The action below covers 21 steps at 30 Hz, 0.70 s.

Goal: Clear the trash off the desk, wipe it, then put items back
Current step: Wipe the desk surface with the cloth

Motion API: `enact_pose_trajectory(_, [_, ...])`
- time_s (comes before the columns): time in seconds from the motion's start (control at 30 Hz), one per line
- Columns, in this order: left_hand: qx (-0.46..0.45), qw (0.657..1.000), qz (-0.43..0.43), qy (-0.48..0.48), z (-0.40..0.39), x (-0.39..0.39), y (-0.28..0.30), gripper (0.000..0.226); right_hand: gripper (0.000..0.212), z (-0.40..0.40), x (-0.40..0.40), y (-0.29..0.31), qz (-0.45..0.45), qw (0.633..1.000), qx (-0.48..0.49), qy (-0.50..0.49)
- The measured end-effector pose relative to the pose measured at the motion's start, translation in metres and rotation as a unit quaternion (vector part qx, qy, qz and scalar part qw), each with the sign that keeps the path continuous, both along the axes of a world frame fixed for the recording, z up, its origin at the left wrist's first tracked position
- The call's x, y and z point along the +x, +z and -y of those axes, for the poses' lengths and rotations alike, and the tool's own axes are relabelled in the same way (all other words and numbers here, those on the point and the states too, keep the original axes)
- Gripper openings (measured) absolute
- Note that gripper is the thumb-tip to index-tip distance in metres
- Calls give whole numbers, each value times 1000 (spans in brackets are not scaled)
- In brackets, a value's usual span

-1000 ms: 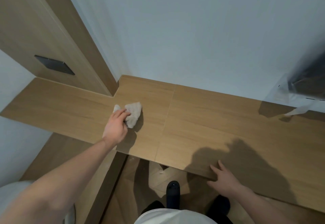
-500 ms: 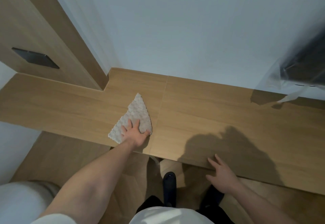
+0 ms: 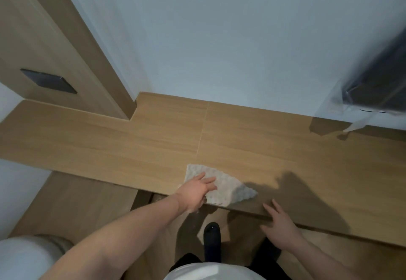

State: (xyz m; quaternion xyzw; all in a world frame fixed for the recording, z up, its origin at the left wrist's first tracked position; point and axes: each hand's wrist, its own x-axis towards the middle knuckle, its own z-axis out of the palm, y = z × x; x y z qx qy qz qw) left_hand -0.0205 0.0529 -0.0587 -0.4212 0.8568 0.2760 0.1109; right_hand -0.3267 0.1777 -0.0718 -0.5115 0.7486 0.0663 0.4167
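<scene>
Pale dimpled cloth [image 3: 224, 188] spread flat at front edge of bare wooden desk [image 3: 131, 148].

Dark wall panel [image 3: 48, 81] sitting on wood cabinet [image 3: 33, 44]; plastic-wrapped black object [image 3: 377, 91] showing upper right, blurred; black slipper [image 3: 212, 241] resting on floor [image 3: 72, 205].

Wooden desk [image 3: 131, 143] carries a pale cloth [image 3: 226, 188] at its front edge.

At your three o'clock the dark object [image 3: 377, 86] under clear plastic is blurred and cut off by the frame's right edge, so you cannot tell what it is. Your left hand [image 3: 195, 189] covers the near left part of the cloth [image 3: 228, 188]. At your nine o'clock the desk [image 3: 109, 143] runs off the left edge, and the dark shoe [image 3: 212, 240] at six o'clock is partly hidden behind your shirt [image 3: 211, 272].
</scene>
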Motion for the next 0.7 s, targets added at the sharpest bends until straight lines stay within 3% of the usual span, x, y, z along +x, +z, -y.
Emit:
enact_pose_trajectory(0.1, [-37,985,-30,168,25,18,-3,58,77,-5,-14,2,-3,1000,-18,-6])
enact_pose_trajectory(0.23, [11,953,102,285,46,60,-41,61,76,-4,-31,3,-8,999,-30,-26])
enact_pose_trajectory(0.3, [44,942,122,309,42,55,-49,65,76,-2,-33,5,0,999,-38,-38])
enact_pose_trajectory(0.4, [59,954,118,269,24,0,-28,69,75,-6,-33,6,12,997,-60,-53])
enact_pose_trajectory(0.57, [153,961,148,178,-5,-106,-13,108,77,-26,-43,3,-3,995,-75,-67])
enact_pose_trajectory(0.7, [266,955,91,98,-23,-181,31,77,89,-41,-59,-1,-28,995,-69,-72])
